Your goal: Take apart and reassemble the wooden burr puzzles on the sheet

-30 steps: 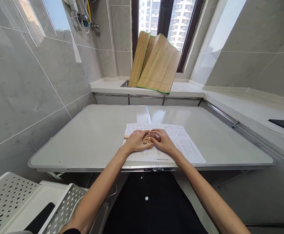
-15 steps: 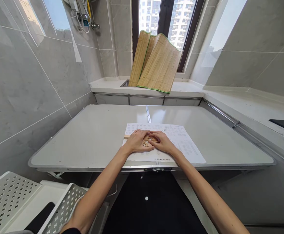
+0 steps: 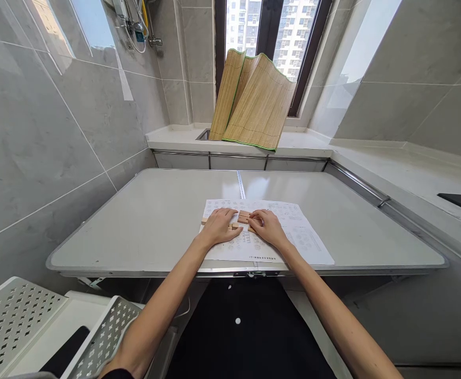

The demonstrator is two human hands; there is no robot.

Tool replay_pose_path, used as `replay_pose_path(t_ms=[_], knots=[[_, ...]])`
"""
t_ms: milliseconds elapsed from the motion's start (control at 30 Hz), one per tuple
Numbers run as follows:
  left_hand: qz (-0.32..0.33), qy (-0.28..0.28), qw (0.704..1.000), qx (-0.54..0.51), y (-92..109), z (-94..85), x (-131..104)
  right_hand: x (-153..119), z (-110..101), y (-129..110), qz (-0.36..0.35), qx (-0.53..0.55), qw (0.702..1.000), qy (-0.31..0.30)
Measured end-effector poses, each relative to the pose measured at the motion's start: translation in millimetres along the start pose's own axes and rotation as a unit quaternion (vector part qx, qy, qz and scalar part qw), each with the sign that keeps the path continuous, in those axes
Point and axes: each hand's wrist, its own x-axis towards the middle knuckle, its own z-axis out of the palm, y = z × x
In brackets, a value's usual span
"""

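Observation:
Printed paper sheets (image 3: 301,237) lie on a pale folding table, under both hands. My left hand (image 3: 218,227) rests on the left of the sheet, thumb and fingers apart, cupped beside small light wooden blocks (image 3: 235,226); its palm hides part of them. The fingers of my right hand (image 3: 268,227) are bent together at the right end of a reddish-brown wooden block (image 3: 243,216). Another small wooden piece (image 3: 251,230) shows under the right thumb. At the sheet's left edge, a light wooden piece (image 3: 204,221) sticks out behind the left hand.
The white table (image 3: 155,221) has a centre seam and a metal latch (image 3: 256,274) at its front edge. Behind it, a bamboo mat (image 3: 260,105) leans on the ledge by the window. A perforated plastic basket (image 3: 111,331) stands low at the left. Tiled walls flank the table.
My hands have moved apart, uncovering the paper between them. The wooden pieces that lay gathered between the hands are now spread, with a reddish-brown block at the right fingertips.

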Motion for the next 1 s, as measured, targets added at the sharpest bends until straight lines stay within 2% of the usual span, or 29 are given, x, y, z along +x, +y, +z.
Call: replay_pose_path(t_ms=[300,700,1000], knots=[[-0.045,0.032,0.998,0.031,-8,7.3,2,0,-3,-2,-0.006,0.025,0.999,-0.021],[0.024,0.024,0.999,0.019,4,-0.1,3,0,-7,-3,-0.005,0.061,0.997,-0.040],[-0.007,0.041,0.998,0.040,-2,5.3,3,1,-8,0,0.007,0.073,0.996,-0.050]])
